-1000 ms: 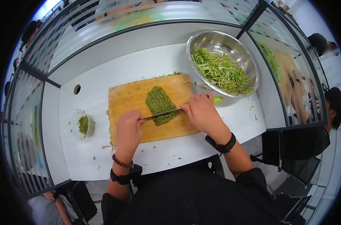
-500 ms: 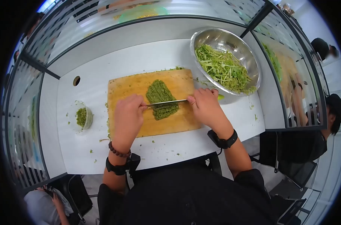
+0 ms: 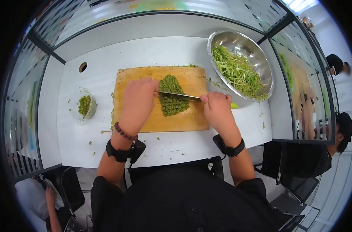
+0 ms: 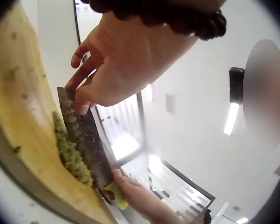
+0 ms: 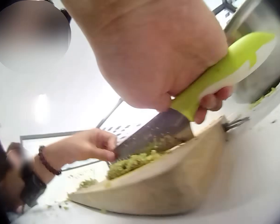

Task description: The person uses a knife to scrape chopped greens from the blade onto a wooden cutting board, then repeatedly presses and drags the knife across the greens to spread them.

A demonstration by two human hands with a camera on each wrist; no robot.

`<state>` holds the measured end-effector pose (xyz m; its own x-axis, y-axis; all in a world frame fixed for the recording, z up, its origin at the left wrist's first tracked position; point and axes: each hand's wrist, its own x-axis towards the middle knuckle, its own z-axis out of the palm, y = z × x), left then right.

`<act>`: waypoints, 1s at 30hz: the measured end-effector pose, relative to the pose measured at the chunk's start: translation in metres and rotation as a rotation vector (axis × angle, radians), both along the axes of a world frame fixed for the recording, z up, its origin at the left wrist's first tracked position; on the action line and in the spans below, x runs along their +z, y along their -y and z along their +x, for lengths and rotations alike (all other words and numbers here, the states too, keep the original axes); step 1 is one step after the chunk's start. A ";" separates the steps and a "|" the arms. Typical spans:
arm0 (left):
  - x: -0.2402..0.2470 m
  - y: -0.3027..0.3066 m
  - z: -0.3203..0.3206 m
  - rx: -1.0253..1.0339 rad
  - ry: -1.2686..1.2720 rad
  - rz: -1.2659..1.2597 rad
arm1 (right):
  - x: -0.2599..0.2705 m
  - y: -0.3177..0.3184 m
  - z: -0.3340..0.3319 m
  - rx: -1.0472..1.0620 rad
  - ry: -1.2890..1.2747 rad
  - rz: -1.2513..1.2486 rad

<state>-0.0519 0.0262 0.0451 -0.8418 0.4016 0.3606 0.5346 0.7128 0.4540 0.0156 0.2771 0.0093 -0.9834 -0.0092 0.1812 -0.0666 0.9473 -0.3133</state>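
A kitchen knife [image 3: 183,95] lies across a pile of finely chopped greens [image 3: 173,106] on a wooden cutting board [image 3: 197,81]. My right hand [image 3: 218,110] grips its handle [image 5: 242,58], which is lime green and white in the right wrist view. At the other end my left hand [image 3: 139,96] pinches the tip of the blade between thumb and fingers. Wet green bits cling to the blade [image 4: 91,144] in the left wrist view. The blade's lower edge is down at the greens, and ridges mark the pile's near part.
A large steel bowl [image 3: 261,52] of cut green stems [image 3: 236,71] stands at the back right. To the left is a small clear tub [image 3: 92,109] with chopped greens. Scraps dot the white table [image 3: 102,143]; low partitions [image 3: 156,27] surround it.
Both hands have carried the knife across the pile toward the board's far edge. The blade's left end has swung farther away from the body. The head view has shifted slightly.
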 end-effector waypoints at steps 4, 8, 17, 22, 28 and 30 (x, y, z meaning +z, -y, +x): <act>-0.023 0.004 -0.008 0.024 0.069 -0.021 | 0.014 0.018 0.005 -0.030 -0.053 0.234; -0.016 0.010 -0.014 -0.041 0.081 -0.101 | 0.019 0.020 0.006 -0.027 -0.092 0.244; -0.026 0.007 -0.039 -0.075 0.104 -0.051 | 0.016 0.020 0.005 -0.063 0.002 0.163; -0.021 0.011 -0.038 -0.097 0.011 -0.114 | 0.009 0.024 0.013 -0.036 -0.067 0.125; -0.023 0.003 -0.049 -0.136 0.037 -0.061 | 0.016 0.021 0.012 -0.051 -0.063 0.016; -0.023 0.007 -0.054 -0.147 0.080 -0.066 | 0.020 0.022 0.008 -0.031 -0.102 0.015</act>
